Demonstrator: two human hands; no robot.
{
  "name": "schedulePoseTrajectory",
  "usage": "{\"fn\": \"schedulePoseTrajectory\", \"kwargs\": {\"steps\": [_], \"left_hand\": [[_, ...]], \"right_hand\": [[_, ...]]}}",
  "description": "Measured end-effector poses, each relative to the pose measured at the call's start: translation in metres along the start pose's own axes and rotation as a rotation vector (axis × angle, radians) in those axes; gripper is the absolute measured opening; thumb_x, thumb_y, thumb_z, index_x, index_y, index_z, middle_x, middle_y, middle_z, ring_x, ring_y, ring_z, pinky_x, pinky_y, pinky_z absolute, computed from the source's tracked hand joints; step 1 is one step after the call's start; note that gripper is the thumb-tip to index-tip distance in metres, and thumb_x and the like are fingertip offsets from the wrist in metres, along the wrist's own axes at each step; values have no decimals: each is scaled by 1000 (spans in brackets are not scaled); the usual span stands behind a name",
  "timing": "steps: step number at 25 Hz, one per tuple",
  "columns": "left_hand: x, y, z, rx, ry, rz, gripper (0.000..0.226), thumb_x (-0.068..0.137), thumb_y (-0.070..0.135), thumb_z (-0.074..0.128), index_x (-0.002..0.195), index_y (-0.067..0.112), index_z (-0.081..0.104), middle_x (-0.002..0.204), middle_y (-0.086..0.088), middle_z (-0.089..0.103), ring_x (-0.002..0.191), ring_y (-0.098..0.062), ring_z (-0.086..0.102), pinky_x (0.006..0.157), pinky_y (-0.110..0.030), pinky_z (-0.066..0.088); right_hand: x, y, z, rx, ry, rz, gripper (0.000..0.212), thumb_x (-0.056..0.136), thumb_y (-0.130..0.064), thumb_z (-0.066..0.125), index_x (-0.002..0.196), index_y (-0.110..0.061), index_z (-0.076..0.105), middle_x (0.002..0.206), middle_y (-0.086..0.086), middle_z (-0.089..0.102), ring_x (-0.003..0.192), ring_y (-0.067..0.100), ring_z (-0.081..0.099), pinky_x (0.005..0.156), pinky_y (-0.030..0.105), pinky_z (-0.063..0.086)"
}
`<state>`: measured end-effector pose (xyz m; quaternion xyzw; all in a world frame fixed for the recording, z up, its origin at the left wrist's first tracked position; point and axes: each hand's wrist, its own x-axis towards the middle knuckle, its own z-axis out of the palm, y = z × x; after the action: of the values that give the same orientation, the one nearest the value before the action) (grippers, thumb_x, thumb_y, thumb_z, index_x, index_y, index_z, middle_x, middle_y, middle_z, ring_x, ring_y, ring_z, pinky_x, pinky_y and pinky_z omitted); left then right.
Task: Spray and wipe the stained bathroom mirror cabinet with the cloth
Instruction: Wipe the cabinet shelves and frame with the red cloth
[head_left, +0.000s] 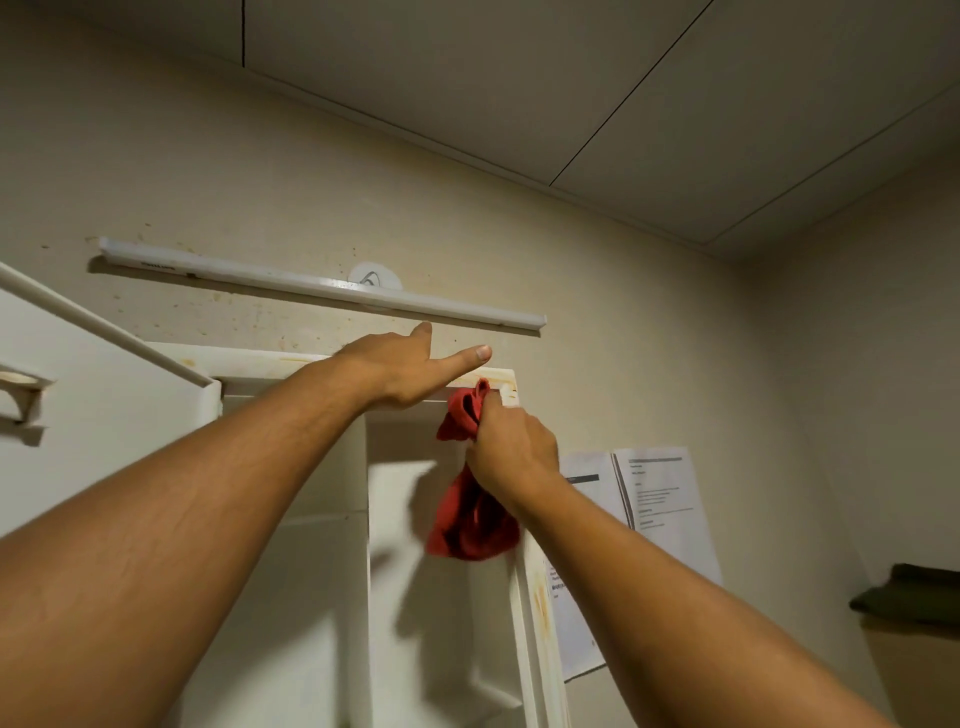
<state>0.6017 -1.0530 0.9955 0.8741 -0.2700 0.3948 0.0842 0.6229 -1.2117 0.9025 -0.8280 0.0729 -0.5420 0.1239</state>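
We look up at the white mirror cabinet (249, 359), and we give every place from it. Its door (78, 395) stands open at its left side, so we see the shelves inside.

Our left hand (410, 371) rests on the top front edge of the cabinet, near the right corner. The hand is wide: the fingers we see are straight and point to the right, and it holds nothing.

Our right hand (511, 447) is just below the top right corner of the cabinet. Its fingers are curled tight around the red cloth (472, 514). The upper bunch of the cloth touches the corner of the frame, and the rest hangs down below the hand, in front of the right compartment.

There are brown and yellow stains on the top of the cabinet and on its right side frame (543, 608).

Above the cabinet a long white light bar (322, 287) is fixed on the spotted wall. To the right of the cabinet some printed papers (654, 493) hang on the wall. Further right lies a dark folded thing (914, 592); we cannot tell what it is.
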Motion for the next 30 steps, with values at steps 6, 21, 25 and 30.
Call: {"fn": "schedulePoseTrajectory", "kwargs": {"steps": [6, 21, 25, 30], "left_hand": [[-5, 1, -1, -4, 4, 10, 120, 72, 101, 12, 165, 25, 11, 163, -11, 37, 147, -36, 38, 114, -52, 37], [-71, -28, 90, 578, 179, 308, 108, 89, 83, 34, 164, 16, -4, 172, -13, 4, 159, -31, 2, 125, -61, 9], [-101, -43, 123, 621, 24, 270, 110, 89, 81, 40, 163, 17, -10, 171, -16, -9, 158, -33, -10, 124, -63, 1], [-96, -54, 131, 650, 13, 251, 115, 85, 84, 41, 163, 16, -10, 171, -17, -12, 157, -33, -18, 125, -61, -3]], "right_hand": [[-16, 19, 6, -101, -11, -117, 59, 101, -21, 51, 153, -22, 24, 99, 9, 68, 80, 35, 67, 71, 43, 55], [-183, 85, 48, -119, -424, -86, 83, 106, -32, 56, 164, -35, -3, 102, 5, 68, 85, 26, 70, 82, 43, 63], [-168, 93, 5, -127, -608, -154, 31, 102, -28, 54, 133, -31, 56, 99, 0, 68, 88, 22, 69, 87, 40, 61], [-38, 57, -63, -399, -173, -495, 24, 95, -37, 74, 116, -28, 72, 108, 0, 59, 93, 18, 60, 86, 39, 58]]}}
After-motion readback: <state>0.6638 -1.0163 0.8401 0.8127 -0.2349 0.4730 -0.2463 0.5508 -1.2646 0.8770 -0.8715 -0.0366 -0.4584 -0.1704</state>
